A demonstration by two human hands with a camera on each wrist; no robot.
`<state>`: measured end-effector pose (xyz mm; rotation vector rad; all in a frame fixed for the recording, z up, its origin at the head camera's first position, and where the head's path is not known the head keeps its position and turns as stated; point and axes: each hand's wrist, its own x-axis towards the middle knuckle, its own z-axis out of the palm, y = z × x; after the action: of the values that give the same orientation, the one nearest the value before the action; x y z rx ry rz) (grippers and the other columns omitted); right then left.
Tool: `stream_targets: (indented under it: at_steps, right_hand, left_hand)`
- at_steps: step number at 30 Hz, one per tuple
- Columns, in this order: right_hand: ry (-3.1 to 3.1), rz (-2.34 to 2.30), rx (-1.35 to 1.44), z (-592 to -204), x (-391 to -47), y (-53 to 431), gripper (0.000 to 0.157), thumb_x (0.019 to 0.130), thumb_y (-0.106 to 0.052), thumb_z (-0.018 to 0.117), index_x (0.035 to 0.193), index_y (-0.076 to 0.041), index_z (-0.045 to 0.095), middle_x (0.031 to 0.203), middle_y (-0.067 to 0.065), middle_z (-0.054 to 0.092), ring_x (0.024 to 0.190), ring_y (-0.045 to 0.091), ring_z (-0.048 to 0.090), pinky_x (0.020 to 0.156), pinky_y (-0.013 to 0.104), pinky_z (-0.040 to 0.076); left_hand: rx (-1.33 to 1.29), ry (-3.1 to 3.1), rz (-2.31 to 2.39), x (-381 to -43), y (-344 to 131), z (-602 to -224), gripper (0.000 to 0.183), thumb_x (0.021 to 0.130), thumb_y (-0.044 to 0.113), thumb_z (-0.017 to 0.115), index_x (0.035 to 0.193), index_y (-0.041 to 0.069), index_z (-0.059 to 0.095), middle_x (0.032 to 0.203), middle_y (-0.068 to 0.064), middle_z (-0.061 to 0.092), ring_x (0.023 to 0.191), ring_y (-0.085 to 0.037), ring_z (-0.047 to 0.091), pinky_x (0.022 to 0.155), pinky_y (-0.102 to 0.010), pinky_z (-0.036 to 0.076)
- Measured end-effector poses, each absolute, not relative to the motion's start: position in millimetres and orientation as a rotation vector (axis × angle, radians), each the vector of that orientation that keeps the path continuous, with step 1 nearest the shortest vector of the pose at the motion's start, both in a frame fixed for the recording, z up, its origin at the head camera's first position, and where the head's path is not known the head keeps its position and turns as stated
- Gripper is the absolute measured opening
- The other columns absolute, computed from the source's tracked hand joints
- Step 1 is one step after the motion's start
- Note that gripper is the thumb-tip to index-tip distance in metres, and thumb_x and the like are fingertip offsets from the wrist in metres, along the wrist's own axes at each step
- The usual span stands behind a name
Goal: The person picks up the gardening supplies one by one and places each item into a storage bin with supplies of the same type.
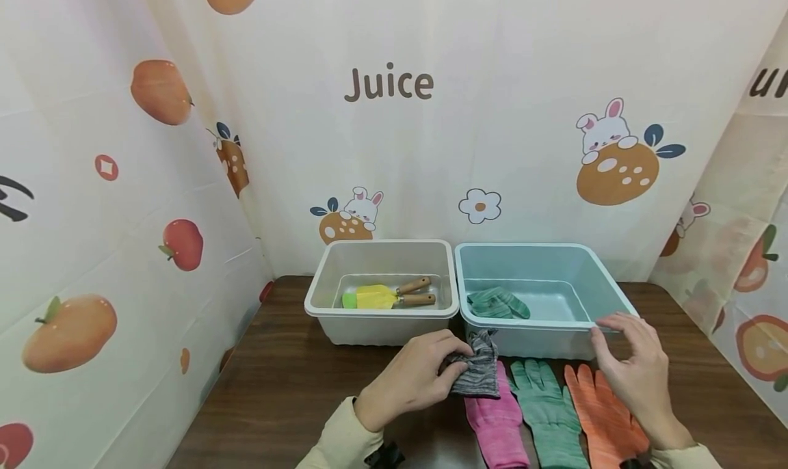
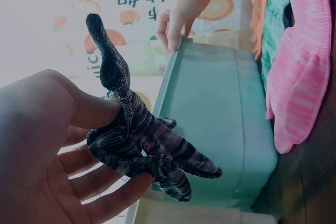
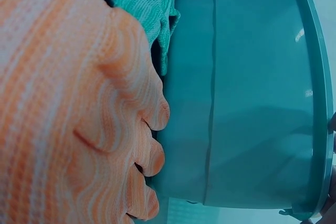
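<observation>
My left hand point(image 1: 425, 370) pinches a grey-and-black knit glove point(image 1: 480, 373) between thumb and fingers, in front of the blue bin point(image 1: 529, 342). In the left wrist view the glove's fingers point(image 2: 178, 145) dangle beside the bin wall. My right hand point(image 1: 640, 359) holds the bin's front rim near its right corner, thumb at the outside and fingers over the edge. A crumpled green glove point(image 1: 498, 303) lies inside that bin at the left. Before the bin, a pink glove point(image 1: 500, 428), another green glove point(image 1: 550, 414) and an orange glove point(image 1: 606, 414) lie side by side.
Left of the blue bin stands a white bin point(image 1: 382, 327) holding small yellow tools point(image 1: 375, 297) with wooden handles. Both bins rest on a dark wooden table point(image 1: 271, 387). Printed curtains point(image 1: 406, 148) close off the back and both sides.
</observation>
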<state>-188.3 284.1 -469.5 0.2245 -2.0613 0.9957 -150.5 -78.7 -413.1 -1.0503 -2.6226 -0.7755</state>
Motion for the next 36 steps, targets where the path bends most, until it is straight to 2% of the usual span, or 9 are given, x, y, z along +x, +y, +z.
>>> stream_targets:
  at_steps: [4,15,29,36]
  right_hand:
    - [-2.072,0.993,0.220,-469.6,-188.8,283.4,0.022,0.083,0.008,0.081,0.103,0.000,0.077,0.111,-0.017,0.063,0.126,-0.014,0.046,0.110,0.007,0.028]
    - [-2.058,0.999,0.235,-471.4,-188.9,285.1,0.022,0.082,0.009,0.080,0.101,0.000,0.077,0.114,-0.026,0.059,0.127,-0.014,0.047,0.110,0.007,0.028]
    - [-2.058,1.003,0.231,-472.6,-188.1,286.3,0.022,0.082,0.009,0.080,0.101,0.000,0.077,0.114,-0.031,0.059,0.129,-0.013,0.048,0.112,0.008,0.028]
    - [-2.053,1.007,0.244,-470.4,-188.7,285.6,0.022,0.081,0.009,0.080,0.101,0.001,0.077,0.114,-0.030,0.060,0.129,-0.012,0.049,0.113,0.009,0.028]
  left_hand:
    - [-1.044,-2.636,-0.774,-150.5,-78.2,-412.7,0.017,0.104,0.021,0.069,0.119,0.019,0.076,0.112,0.008,0.073,0.097,0.000,0.065,0.090,-0.020,0.056]
    - [-1.028,-2.643,-0.804,-151.8,-77.5,-409.8,0.016,0.103,0.020,0.070,0.118,0.019,0.076,0.110,0.009,0.073,0.094,0.001,0.063,0.088,-0.018,0.056]
    - [-1.027,-2.581,-0.818,-153.8,-72.8,-402.1,0.015,0.102,0.019,0.071,0.116,0.019,0.077,0.109,0.009,0.074,0.096,-0.001,0.067,0.089,-0.018,0.056]
    - [-1.011,-2.545,-0.887,-154.8,-71.2,-396.4,0.014,0.101,0.017,0.072,0.115,0.016,0.077,0.108,0.006,0.075,0.097,-0.004,0.067,0.090,-0.018,0.055]
